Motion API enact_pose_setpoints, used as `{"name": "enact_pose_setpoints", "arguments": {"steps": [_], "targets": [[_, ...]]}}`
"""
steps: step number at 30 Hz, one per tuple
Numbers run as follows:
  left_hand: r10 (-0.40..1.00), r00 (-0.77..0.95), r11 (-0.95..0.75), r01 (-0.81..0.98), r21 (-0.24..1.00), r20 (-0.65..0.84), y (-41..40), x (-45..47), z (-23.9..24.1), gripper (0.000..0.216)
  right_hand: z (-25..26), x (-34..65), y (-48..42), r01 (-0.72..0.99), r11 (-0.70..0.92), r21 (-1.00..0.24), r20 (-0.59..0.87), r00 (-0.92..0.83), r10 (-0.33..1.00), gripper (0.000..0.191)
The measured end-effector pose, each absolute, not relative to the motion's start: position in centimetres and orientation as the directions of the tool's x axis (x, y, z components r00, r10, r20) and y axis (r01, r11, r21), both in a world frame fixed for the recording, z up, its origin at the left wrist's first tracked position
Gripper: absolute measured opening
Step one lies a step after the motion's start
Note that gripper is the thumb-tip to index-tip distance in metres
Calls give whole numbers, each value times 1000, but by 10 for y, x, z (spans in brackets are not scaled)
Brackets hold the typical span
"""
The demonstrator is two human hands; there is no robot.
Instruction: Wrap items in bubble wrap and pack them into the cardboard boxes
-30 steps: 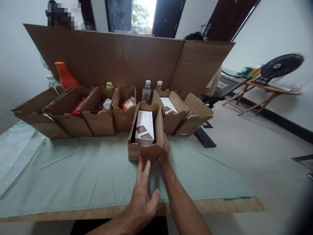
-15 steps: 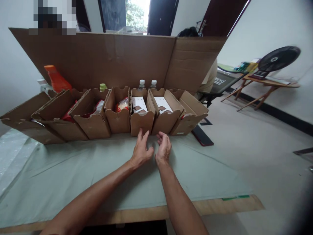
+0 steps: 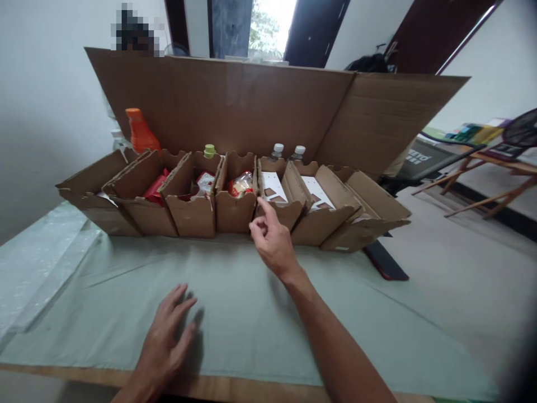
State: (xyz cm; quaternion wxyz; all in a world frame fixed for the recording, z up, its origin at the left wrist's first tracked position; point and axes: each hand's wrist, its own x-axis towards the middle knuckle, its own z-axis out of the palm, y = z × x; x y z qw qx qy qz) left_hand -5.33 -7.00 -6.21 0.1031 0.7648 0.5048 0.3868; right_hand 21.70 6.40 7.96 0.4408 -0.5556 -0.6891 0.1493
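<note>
My right hand (image 3: 272, 238) is raised in front of a cardboard bin (image 3: 288, 214) that holds a white box (image 3: 272, 184). Its index finger stretches toward the bin's upper edge while the other fingers curl; I see nothing held, and cannot tell whether the fingertip touches the cardboard. Left of it, another bin (image 3: 236, 215) contains a clear and red packet (image 3: 242, 184). Low over the pale green cloth (image 3: 235, 313), nearer to me, my left hand (image 3: 168, 330) is open with its fingers spread and nothing in it.
Several bins stand in a row, with red packages (image 3: 158, 187) and a second white box (image 3: 315, 193) inside. Behind them are an orange bottle (image 3: 141, 131), white-capped bottles (image 3: 277, 151) and a tall cardboard screen (image 3: 235, 101). A dark flat object (image 3: 385, 260) lies at the right.
The hands have separated: my left hand drew back toward me and left, while my right hand rose to the bin and extended its index finger. The view has swung left.
</note>
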Motion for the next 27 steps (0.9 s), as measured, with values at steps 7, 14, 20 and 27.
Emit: {"name": "enact_pose_setpoints", "arguments": {"steps": [7,14,20,27], "targets": [[771,161,-493,763,417,616,-101,-83,-67,29,124,163,123,962,70,-265,248,-2,969,23],[776,81,-472,732,491,625,-98,-74,-62,23,120,163,53,936,119,-332,351,6,936,24],[769,34,-444,747,495,638,-98,-72,-67,20,124,166,93,922,68,-380,248,31,968,36],[817,-41,-380,712,590,576,-98,-82,-72,20,116,160,47,905,168,-390,322,-36,946,25]]}}
